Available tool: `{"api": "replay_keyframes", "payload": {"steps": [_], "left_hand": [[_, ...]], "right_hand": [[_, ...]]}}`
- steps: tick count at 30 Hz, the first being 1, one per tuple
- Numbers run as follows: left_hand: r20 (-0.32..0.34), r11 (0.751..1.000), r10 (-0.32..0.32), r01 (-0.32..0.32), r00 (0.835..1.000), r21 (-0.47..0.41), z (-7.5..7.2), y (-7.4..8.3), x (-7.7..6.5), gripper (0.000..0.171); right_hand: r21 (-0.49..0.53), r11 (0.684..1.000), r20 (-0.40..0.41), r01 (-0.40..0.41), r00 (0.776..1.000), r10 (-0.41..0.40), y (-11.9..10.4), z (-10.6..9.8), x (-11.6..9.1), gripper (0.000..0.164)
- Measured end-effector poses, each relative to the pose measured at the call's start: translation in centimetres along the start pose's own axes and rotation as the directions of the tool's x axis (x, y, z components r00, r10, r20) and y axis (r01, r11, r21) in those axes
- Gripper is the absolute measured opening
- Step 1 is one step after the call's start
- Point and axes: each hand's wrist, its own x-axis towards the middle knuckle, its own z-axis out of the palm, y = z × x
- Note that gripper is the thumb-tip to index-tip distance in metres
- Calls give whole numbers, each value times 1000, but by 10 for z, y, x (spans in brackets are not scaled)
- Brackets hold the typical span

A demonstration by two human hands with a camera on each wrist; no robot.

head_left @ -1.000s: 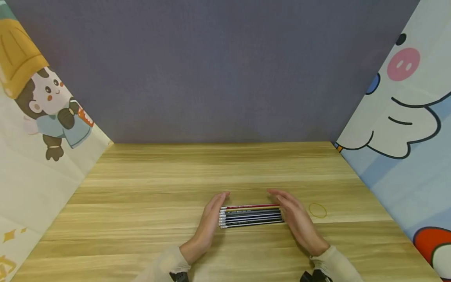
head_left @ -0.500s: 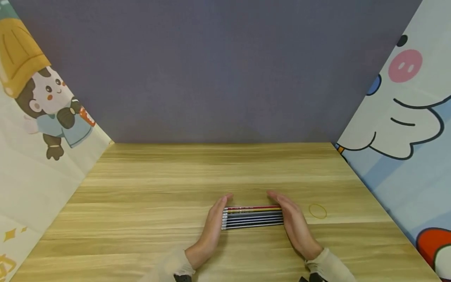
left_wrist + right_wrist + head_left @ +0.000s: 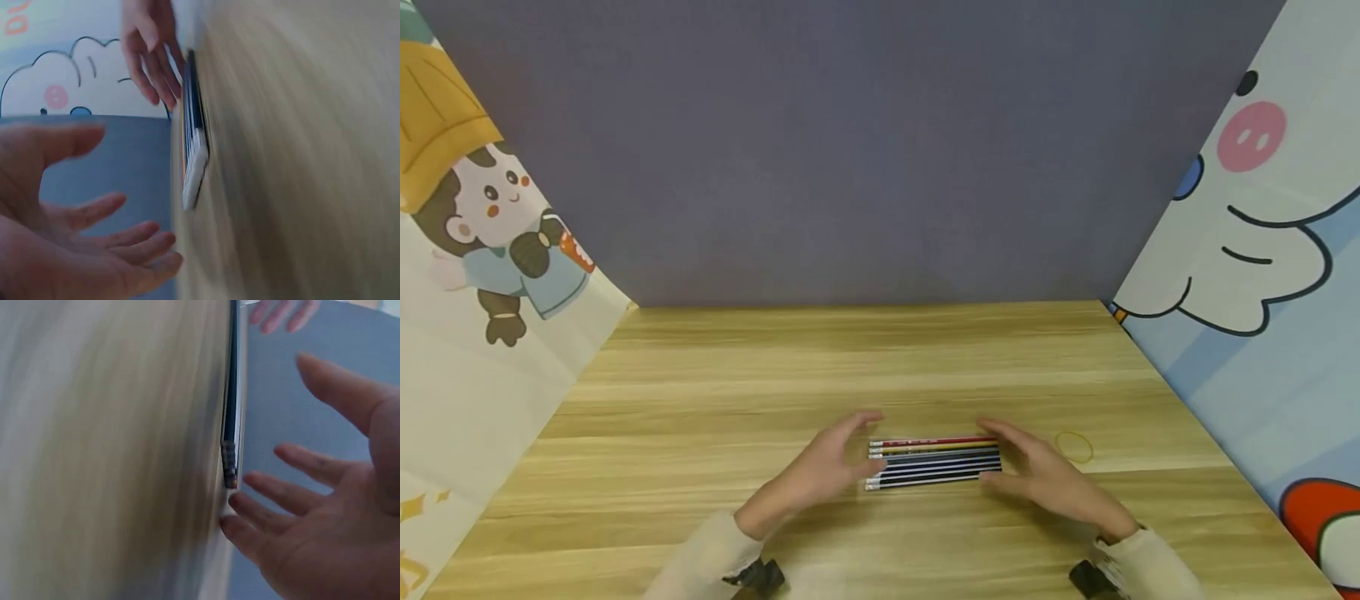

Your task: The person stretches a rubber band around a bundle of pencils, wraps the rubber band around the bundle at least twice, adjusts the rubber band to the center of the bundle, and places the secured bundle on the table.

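Several pencils (image 3: 934,463) lie side by side in a flat row on the wooden table, their white-tipped ends lined up at the left. The far ones are red and yellow, the nearer ones dark with pale stripes. At the row's left end my left hand (image 3: 822,467) is spread, thumb and fingers apart, holding nothing. My right hand (image 3: 1051,475) stands at the other end in a similar pose, also without a grip. Both wrist views show a gap between fingers and pencils (image 3: 196,147). In the right wrist view the pencils' dark ends (image 3: 229,464) are level with the fingertips.
A thin yellow rubber band (image 3: 1074,447) lies on the table (image 3: 737,375) to the right of my right hand. A dark grey panel (image 3: 880,150) rises behind the table. Cartoon-printed sheets (image 3: 1285,275) flank it on both sides.
Both hands, earlier pressed flat against the ends of the pencil row, have drawn apart and opened thumb from fingers. The pencils stay in their row, and the rubber band stays where it was.
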Motion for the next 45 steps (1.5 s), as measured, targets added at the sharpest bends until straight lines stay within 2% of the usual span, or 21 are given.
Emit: {"api": "replay_keyframes", "payload": {"steps": [2,4,7,11,14,18,25,32,34,39,45], "left_hand": [[24,989,46,-49,999,138,-1,2,-2,72],[50,969,73,-82,996,233,-1,5,-4,76],[92,931,111,-136,990,338,2,6,-6,78],[145,866,165,-214,976,452,5,5,-6,77],[164,824,176,-237,971,515,7,2,-6,76],[158,789,189,-246,969,563,7,1,-6,76],[134,724,276,-298,952,622,9,2,-4,69],[165,704,288,-325,943,631,14,4,5,68],[181,712,276,-327,944,622,15,5,9,71],[217,754,242,-324,946,571,14,4,16,79],[234,772,203,-303,951,560,14,5,23,83]], "right_hand": [[-107,993,10,45,999,-45,-1,0,1,75],[-174,982,30,74,997,-70,-2,0,2,77],[-225,970,70,95,994,-82,-4,0,6,76],[-279,955,97,98,993,-74,-7,2,9,72],[-315,942,99,112,992,-85,-10,3,10,68],[-352,927,109,127,990,-95,-15,5,11,61],[-387,916,122,104,991,-61,-20,5,11,58],[-391,916,120,89,992,-46,-17,5,15,59],[-387,918,121,92,992,-49,-17,6,18,59],[-380,919,131,105,990,-59,-16,6,22,56],[-349,931,152,106,987,-55,-16,5,26,46]]}}
